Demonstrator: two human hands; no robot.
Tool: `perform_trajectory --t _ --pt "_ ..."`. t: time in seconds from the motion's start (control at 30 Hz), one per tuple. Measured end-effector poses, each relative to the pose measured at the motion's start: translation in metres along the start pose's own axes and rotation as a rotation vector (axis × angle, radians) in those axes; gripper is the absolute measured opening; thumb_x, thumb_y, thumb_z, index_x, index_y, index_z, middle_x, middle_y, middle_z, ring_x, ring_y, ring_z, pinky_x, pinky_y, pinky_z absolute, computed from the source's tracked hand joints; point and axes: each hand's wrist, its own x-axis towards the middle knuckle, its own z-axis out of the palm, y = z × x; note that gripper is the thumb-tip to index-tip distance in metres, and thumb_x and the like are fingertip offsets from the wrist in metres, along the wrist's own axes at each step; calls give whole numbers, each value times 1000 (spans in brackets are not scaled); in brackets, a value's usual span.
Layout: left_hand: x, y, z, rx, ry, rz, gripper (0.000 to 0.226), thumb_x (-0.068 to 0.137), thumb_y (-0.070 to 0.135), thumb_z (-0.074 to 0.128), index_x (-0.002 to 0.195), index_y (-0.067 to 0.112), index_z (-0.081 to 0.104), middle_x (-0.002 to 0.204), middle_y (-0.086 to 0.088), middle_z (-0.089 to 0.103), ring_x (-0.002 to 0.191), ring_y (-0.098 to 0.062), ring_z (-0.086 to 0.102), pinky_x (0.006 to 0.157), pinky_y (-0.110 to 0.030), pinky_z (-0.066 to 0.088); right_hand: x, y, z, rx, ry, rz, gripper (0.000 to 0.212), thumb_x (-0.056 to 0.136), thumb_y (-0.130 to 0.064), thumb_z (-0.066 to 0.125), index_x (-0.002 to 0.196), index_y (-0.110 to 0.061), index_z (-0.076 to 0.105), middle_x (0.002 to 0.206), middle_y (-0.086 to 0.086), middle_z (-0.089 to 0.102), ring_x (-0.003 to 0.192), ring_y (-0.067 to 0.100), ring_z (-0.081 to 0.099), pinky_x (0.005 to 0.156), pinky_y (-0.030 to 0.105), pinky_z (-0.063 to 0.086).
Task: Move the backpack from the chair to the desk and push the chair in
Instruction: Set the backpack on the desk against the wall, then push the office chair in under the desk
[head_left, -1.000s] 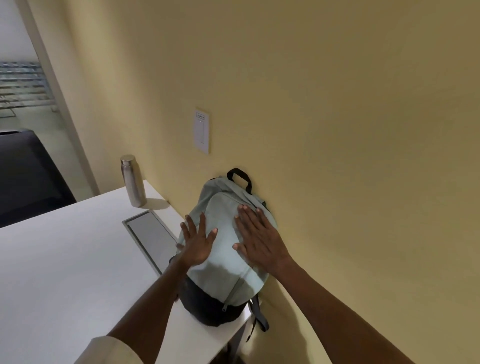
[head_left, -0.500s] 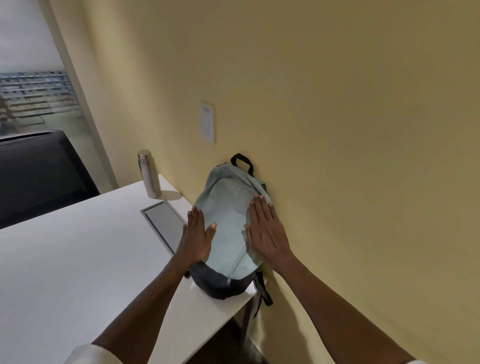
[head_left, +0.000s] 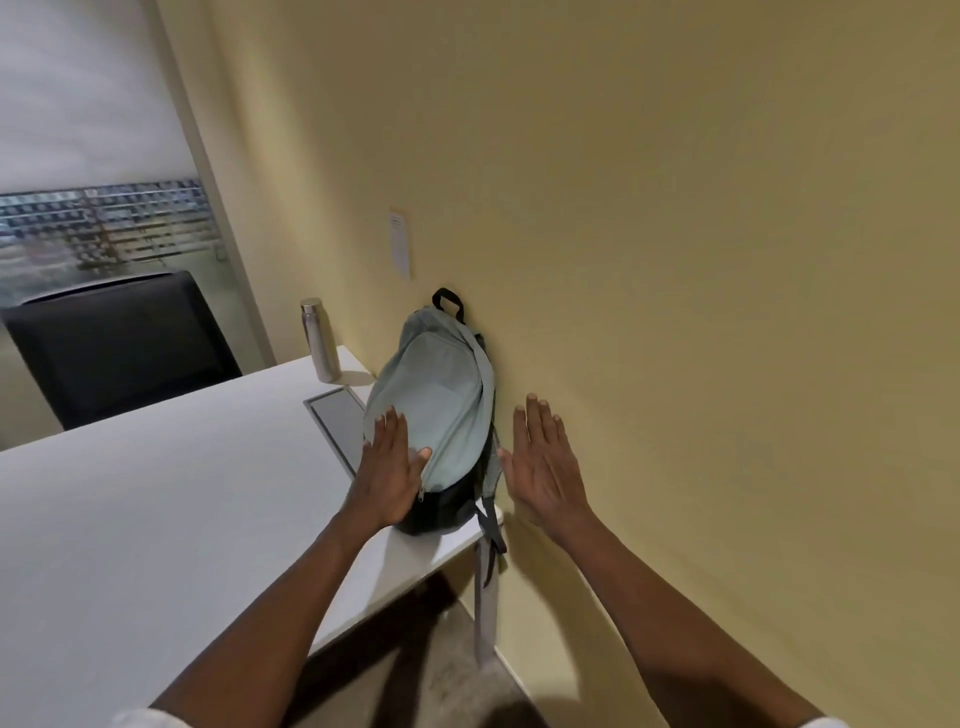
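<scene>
The backpack (head_left: 436, 410) stands against the wall (head_left: 675, 260), closing the worktop (head_left: 156, 519) corner. Behind it, a bottle (head_left: 319, 340) and a flat panel (head_left: 337, 421); the near-left worktop lies bare.

dim warm indoor light, soft shadows under desk (head_left: 156, 519) and beside bottle (head_left: 318, 340), wide-angle bending at edges, window (head_left: 93, 228) at left blurred, mild motion softness overall, no glare

Pale grey-green backpack (head_left: 441, 395) with black base and black top loop, standing upright on the white table (head_left: 156, 509) at its corner, leaning against the wall. Black chair (head_left: 119, 348) beyond the table's far edge.
</scene>
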Motion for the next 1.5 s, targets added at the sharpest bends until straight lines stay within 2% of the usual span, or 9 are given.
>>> perform_trajectory --t 0.13,0.3,0.43,0.53,0.7,0.9,1.03,1.33,1.5 --pt "-44 20 -1 67 12 7 69 104 43 24 155 7 -5 164 -11 -13 152 -25 -12 123 -42 -2 -41 2 -7 35 12 57 62 103 -35 33 151 4 26 160 27 22 149 39 23 123 49 16" --pt "-82 34 -8 80 21 10 70 103 45 26 156 12 -6 164 -5 -15 151 -20 -14 122 -41 -1 -79 6 -20 42 -33 68 77 95 -46 10 152 3 27 160 28 21 149 42 22 122 51 20" --pt "-99 36 -13 103 23 37 70 103 48 25 156 14 -6 164 -2 -16 149 -16 -17 121 -40 -2 -102 13 -29 21 -42 113 69 100 -44 20 155 0 19 163 25 13 152 38 13 125 48 12" --pt "-107 37 -17 106 24 56 71 102 49 24 156 15 -6 163 -1 -17 147 -15 -19 120 -39 -2 -117 17 -36 -4 -37 132 67 102 -41 28 155 -1 20 163 25 13 152 38 13 125 48 11" --pt "-132 38 -22 102 14 77 71 102 49 23 156 13 -5 164 -3 -15 150 -19 -15 121 -40 -1 -150 11 -50 -56 -54 178 68 102 -44 25 155 -3 19 163 26 10 151 42 12 123 49 9" --pt "-184 27 -38 100 -22 151 70 103 46 25 156 13 -7 164 -4 -15 150 -19 -15 120 -39 -2 -202 -28 -74 -94 -40 236 67 102 -43 27 155 -4 21 163 26 12 150 43 13 123 51 11" --pt "-219 10 -56 106 -17 208 70 103 48 23 156 13 -6 164 -4 -14 149 -16 -16 118 -35 -5 -246 -70 -90 -128 22 287 64 101 -41 35 152 -2 32 159 28 24 147 44 25 121 53 22" --pt "-307 -22 -85 83 -57 213 69 102 49 24 156 18 -7 164 -2 -17 149 -16 -17 121 -41 -2 -333 -151 -118 -172 30 298 65 101 -43 31 152 -2 31 160 26 24 149 40 23 122 49 18" --pt "-341 -26 -98 65 -43 221 69 103 47 26 156 19 -7 164 -1 -17 146 -13 -20 119 -39 -4 -357 -170 -127 -183 22 294 68 101 -46 23 154 -3 26 162 24 18 151 36 17 123 45 9"
